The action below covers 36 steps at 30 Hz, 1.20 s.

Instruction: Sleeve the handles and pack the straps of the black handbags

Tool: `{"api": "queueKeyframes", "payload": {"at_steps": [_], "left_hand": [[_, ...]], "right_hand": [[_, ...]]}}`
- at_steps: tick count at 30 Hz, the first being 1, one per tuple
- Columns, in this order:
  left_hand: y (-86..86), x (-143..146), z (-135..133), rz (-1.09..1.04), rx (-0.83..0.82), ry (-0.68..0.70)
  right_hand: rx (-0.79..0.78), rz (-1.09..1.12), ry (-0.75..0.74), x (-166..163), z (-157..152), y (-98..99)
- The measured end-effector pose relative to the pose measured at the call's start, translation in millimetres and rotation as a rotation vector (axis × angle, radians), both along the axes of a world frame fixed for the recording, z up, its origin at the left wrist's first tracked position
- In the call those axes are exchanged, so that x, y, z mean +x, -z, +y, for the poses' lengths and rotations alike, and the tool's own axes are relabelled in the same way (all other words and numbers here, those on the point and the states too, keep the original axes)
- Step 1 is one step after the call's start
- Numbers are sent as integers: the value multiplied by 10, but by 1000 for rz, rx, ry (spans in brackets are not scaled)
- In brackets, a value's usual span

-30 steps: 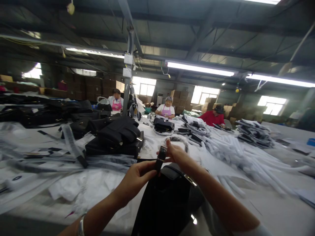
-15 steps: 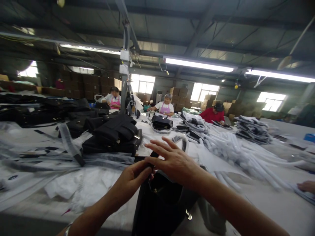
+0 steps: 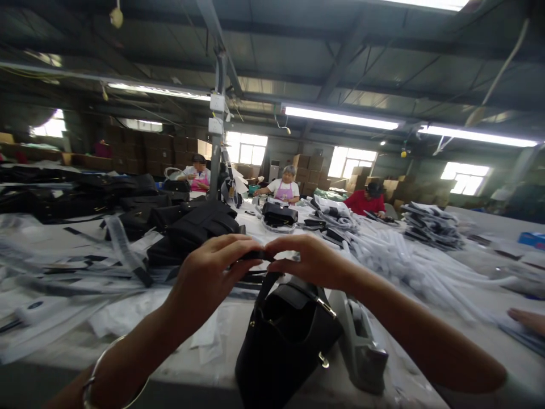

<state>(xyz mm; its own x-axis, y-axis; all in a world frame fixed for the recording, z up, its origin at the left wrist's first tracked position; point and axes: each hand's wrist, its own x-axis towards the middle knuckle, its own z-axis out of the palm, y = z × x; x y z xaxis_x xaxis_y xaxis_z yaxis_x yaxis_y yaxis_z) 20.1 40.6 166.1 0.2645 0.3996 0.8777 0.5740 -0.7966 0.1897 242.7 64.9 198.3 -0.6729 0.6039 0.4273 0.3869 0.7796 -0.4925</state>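
A black handbag [image 3: 272, 358] with gold metal fittings stands tilted and open at the top on the table just in front of me. Above its opening, my left hand [image 3: 215, 264] is closed, with thumb and fingers pinching a black strap [image 3: 255, 255]. My right hand [image 3: 309, 261] meets it from the other side, its curled fingers and thumb pinched on the same strap. Part of the strap runs down to the bag's near left edge; its ends behind the fingers are hidden. Right of the bag, below my right forearm, sits a grey tape dispenser [image 3: 368, 363].
Black bags [image 3: 200, 224] are piled on the left, beside plastic-wrapped strips [image 3: 123, 250]. White wrapped tubes [image 3: 395, 261] spread to the right. Several co-workers sit across the table, one in red [image 3: 364, 201]. Another person's hand [image 3: 528, 319] shows at the right edge.
My right hand has gone from spread fingers over the bag to a pinch on the strap. My left hand has risen with the strap. More of the bag's opening and the tape dispenser now shows.
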Motion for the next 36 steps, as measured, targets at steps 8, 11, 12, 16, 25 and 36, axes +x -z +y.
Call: {"api": "queueKeyframes", "payload": {"at_steps": [8,11,12,16,25,36], "left_hand": [[585,131,-148,-75,77,101],[640,315,-7,-258,-358,135],[615,370,41,-292,-468,176],[517,488,132,-321,-619,261],[803,321,-17,-360,-623,217],[1247,168,7,-470,-841,387]], "right_hand": [[-486,402,-12,-57,-1,155],[-482,429,-1,-138,-56,138],[-469,439,4,-172,-71,124],[-452,528,-25,-269,-96,109],[-522,634,-11,-179,-33,294],[-500,953,3,175,33,-47]]}}
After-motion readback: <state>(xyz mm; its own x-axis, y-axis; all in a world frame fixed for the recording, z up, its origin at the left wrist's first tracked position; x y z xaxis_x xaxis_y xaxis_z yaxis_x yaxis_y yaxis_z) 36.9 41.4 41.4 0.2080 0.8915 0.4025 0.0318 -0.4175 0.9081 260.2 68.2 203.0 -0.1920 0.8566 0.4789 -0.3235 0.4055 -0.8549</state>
